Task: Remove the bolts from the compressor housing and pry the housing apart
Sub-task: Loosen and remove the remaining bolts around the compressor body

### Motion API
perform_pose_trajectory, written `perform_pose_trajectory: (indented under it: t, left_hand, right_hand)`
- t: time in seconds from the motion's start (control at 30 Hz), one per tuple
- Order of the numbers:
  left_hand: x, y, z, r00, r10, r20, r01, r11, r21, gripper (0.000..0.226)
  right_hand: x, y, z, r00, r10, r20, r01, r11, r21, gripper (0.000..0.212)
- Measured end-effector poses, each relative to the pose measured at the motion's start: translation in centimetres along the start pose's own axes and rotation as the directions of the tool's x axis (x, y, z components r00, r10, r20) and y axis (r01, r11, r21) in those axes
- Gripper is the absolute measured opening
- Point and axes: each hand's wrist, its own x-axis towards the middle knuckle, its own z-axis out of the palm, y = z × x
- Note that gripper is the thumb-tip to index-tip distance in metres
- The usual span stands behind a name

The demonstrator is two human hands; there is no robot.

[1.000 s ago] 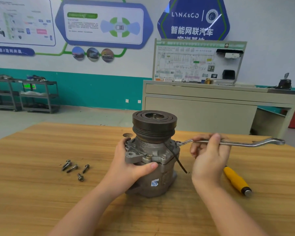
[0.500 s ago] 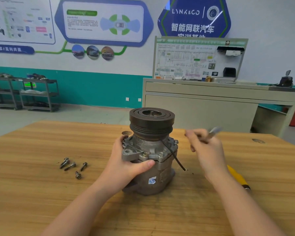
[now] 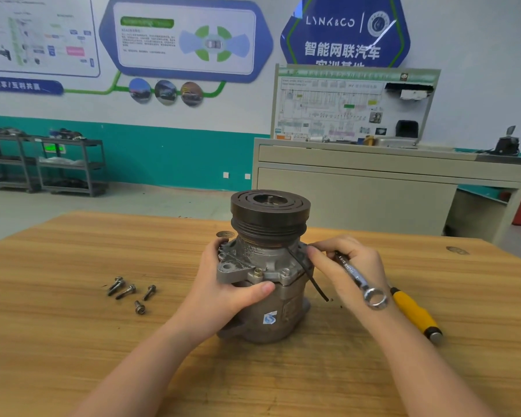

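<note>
Head view: bolt removal partly done, prying not begun. Four loose bolts (image 3: 129, 291) out on the wooden table (image 3: 73, 341), left of the compressor (image 3: 266, 266), well apart from it; dark, hex-headed, with washers under the heads, short threaded shanks. At least two bolt heads still seated in the flange on the near side, so more unscrewing left, by the look of it; far side hidden. Housing seam unopened, halves tight together. Compressor upright near the table's middle, pulley end up: dark grooved pulley with concentric rings on its face, below it a rough, stained cast-aluminium body, lugged flange, a small blue-and-white sticker low on the barrel, a thin black strap or wire hanging off the right side. Left hand (image 3: 229, 284) wrapped round the housing at flange height, thumb pressed across the front, steadying. Right hand (image 3: 348, 272) curled around a bright steel combination wrench (image 3: 358, 278), ring end pointing back toward the wrist, fingertips up against the flange at the right rear, probably at a bolt there, turning by finger or reseating the tool; the exact contact hidden behind the fingers. Yellow-handled screwdriver (image 3: 415, 314) with a metal cap lying on the table just right of the right wrist, likely the prying tool, untouched. Table top smooth, light wood grain with a few dark knots.
</note>
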Motion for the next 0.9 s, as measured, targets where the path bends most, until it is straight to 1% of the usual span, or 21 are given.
perform_pose_trajectory:
  t: [0.07, 0.13, 0.23, 0.3, 0.37, 0.43, 0.5, 0.57, 0.63, 0.7, 0.77, 0.83, 0.9]
  left_hand:
    - [-0.03, 0.0, -0.01, 1.0, -0.009, 0.003, 0.009, 1.0, -0.012, 0.117]
    - [-0.03, -0.01, -0.03, 1.0, -0.007, 0.007, 0.007, 1.0, -0.017, 0.117]
    - [0.04, 0.02, -0.03, 1.0, -0.005, 0.009, 0.005, 1.0, -0.008, 0.117]
    - [0.04, -0.02, -0.06, 1.0, -0.006, 0.01, 0.006, 1.0, -0.006, 0.117]
    - [0.01, -0.02, -0.1, 1.0, -0.008, 0.014, 0.008, 1.0, 0.001, 0.117]
    - [0.01, -0.01, -0.11, 1.0, -0.005, 0.017, 0.005, 1.0, 0.001, 0.117]
    - [0.04, 0.05, -0.09, 1.0, -0.001, 0.017, 0.001, 1.0, -0.005, 0.117]
    - [0.02, 0.11, -0.08, 1.0, -0.002, 0.018, 0.003, 1.0, -0.008, 0.118]
    - [-0.01, 0.12, -0.07, 1.0, -0.003, 0.02, 0.003, 1.0, -0.018, 0.117]
    - [0.01, 0.04, -0.02, 1.0, 0.0, 0.019, 0.0, 1.0, -0.021, 0.114]
    - [0.07, -0.09, 0.02, 1.0, 0.005, 0.011, -0.004, 1.0, -0.021, 0.109]
    - [0.08, -0.09, -0.02, 1.0, -0.001, 0.013, 0.001, 1.0, -0.024, 0.113]
    - [0.03, 0.05, -0.08, 1.0, -0.01, 0.022, 0.011, 1.0, -0.021, 0.117]
  right_hand:
    - [0.02, 0.19, -0.06, 0.996, 0.064, 0.062, -0.067, 0.997, 0.049, 0.014]
    - [0.04, 0.32, 0.08, 0.994, 0.095, 0.06, -0.1, 0.992, 0.075, 0.009]
    - [0.19, 0.29, 0.25, 0.999, 0.035, 0.002, -0.035, 0.999, 0.034, 0.014]
    - [0.23, 0.25, 0.18, 1.0, 0.013, 0.009, -0.013, 0.999, 0.033, 0.017]
    - [0.15, 0.37, 0.15, 0.998, 0.037, 0.047, -0.04, 0.997, 0.065, 0.019]
    - [0.08, 0.42, 0.29, 0.996, 0.069, 0.065, -0.074, 0.994, 0.079, 0.013]
    - [0.08, 0.38, 0.41, 0.997, 0.066, 0.039, -0.068, 0.996, 0.064, 0.009]
    - [0.18, 0.33, 0.35, 0.999, 0.047, 0.017, -0.048, 0.998, 0.04, 0.01]
    - [0.23, 0.36, 0.26, 0.998, 0.039, 0.055, -0.041, 0.999, 0.03, 0.016]
    - [0.17, 0.53, 0.35, 0.994, 0.063, 0.094, -0.07, 0.995, 0.072, 0.015]
    - [0.2, 0.64, 0.53, 0.995, 0.076, 0.067, -0.083, 0.99, 0.11, 0.009]
    - [0.25, 0.73, 0.54, 0.999, 0.052, 0.012, -0.052, 0.994, 0.091, 0.01]
    - [0.3, 0.64, 0.37, 0.999, 0.036, 0.019, -0.038, 0.996, 0.079, 0.012]
